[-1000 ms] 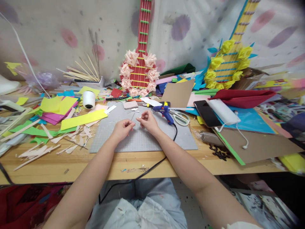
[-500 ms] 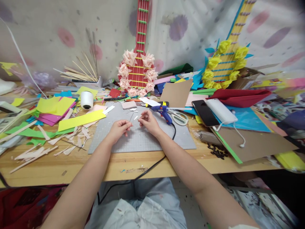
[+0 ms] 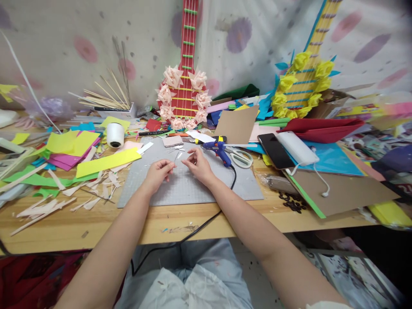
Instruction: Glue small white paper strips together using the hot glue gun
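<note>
Both my grips, left hand and right hand, are pinched together at the fingertips. Whatever's in them is too tiny to make out. A white sliver lies on the cutting mat between them. I'd go with low wrists and small moves. The glue gun crowds just beyond my right grip, cord beside that wrist, and there's open mat nearer me.
</note>
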`<state>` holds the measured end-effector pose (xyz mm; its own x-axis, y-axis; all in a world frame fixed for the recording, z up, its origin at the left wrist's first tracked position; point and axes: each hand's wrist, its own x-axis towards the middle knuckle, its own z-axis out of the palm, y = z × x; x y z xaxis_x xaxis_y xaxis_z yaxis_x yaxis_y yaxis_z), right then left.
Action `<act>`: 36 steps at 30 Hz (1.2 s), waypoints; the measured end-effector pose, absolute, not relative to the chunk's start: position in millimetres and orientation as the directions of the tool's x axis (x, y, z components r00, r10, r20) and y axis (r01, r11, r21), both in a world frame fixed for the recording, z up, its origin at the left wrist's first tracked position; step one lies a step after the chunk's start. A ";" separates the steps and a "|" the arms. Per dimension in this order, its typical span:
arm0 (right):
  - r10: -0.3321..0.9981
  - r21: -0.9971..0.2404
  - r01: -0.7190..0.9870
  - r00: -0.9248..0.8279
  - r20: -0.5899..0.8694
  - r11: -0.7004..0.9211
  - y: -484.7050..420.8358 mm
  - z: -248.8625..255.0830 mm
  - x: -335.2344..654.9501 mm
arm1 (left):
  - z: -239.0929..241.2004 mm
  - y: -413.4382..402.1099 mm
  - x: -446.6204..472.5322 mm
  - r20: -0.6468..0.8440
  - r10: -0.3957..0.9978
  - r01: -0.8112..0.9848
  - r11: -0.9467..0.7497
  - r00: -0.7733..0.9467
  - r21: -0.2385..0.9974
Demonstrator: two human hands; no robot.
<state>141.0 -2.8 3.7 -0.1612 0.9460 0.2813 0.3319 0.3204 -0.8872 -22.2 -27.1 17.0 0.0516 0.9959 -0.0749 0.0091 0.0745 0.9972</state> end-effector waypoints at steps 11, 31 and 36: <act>0.977 -0.641 0.742 -0.088 0.196 0.196 1.8 8.7 149.2 | 11.4 -4.2 -34.0 0.088 0.959 0.172 -0.042 -0.270 0.984; 0.984 -0.800 0.573 -0.110 0.139 0.177 4.7 0.1 150.8 | 15.9 51.8 -32.7 0.264 0.944 0.621 -0.088 -0.197 0.779; 0.975 -0.663 0.716 -0.140 0.170 0.219 1.3 3.3 148.7 | 20.6 48.2 -46.0 0.218 0.922 0.426 -0.065 -0.320 0.902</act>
<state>148.7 1.3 3.3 -0.1403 0.9753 0.1704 0.7161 0.2188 -0.6628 -46.0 48.2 20.6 -0.3195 0.9222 0.2177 0.4263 -0.0652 0.9022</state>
